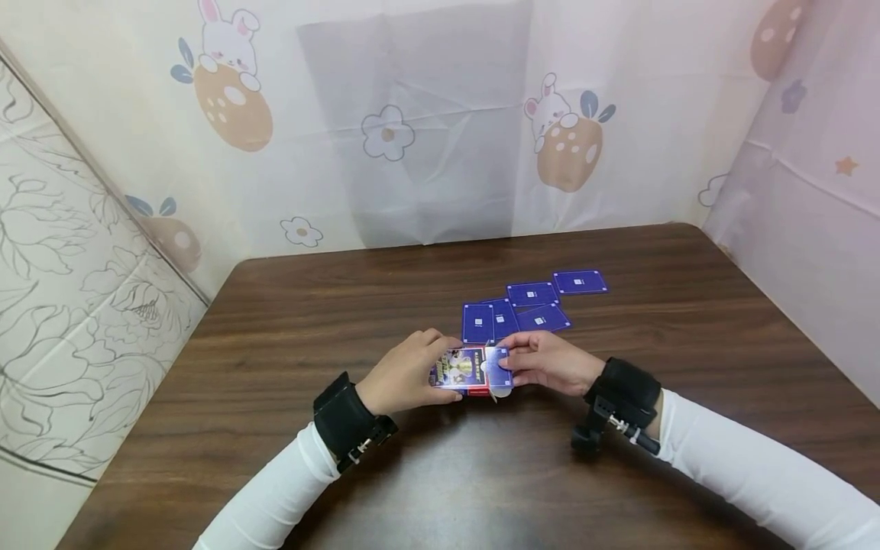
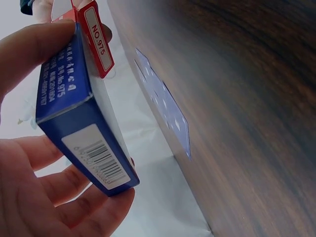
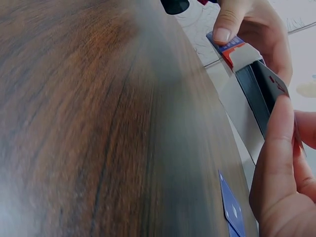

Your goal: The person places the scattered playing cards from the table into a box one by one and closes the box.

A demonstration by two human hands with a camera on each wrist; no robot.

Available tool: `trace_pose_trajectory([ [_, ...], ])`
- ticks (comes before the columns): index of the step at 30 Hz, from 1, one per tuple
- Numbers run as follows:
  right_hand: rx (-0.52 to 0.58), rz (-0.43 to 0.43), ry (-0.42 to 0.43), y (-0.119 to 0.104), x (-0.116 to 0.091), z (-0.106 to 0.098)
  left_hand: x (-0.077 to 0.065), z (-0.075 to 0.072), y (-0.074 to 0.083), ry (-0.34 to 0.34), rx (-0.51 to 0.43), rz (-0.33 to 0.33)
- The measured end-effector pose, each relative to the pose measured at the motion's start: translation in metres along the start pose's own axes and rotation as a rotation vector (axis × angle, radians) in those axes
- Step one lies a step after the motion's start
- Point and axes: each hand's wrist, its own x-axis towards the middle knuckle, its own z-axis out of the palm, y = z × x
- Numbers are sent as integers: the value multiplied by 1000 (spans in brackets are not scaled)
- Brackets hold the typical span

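Note:
My left hand grips a blue card box with a gold trophy picture, thumb and fingers on opposite long edges. In the left wrist view the barcode end of the box faces the camera, and a red flap marked NO.975 sticks out at the other end. My right hand is at the open end, pinching a playing card between thumb and fingers. In the right wrist view this card, pale with red marks, overlaps the opening. Dark card edges show inside the box.
Several blue-backed cards lie face down on the brown wooden table, just beyond the hands, some overlapping. A patterned curtain hangs behind the table. Black camera straps circle both wrists.

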Motion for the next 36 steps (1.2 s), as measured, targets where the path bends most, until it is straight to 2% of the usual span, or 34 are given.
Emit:
trace_pose_trajectory([
  [9, 29, 6, -16, 4, 0, 8, -2, 0, 0, 0, 12, 9],
  [17, 7, -16, -13, 12, -2, 7, -4, -2, -2, 8, 8, 3],
  [28, -22, -42, 39, 10, 2, 16, -5, -1, -2, 11, -1, 9],
  [36, 41, -67, 40, 11, 6, 24, -4, -2, -2, 13, 4, 15],
])
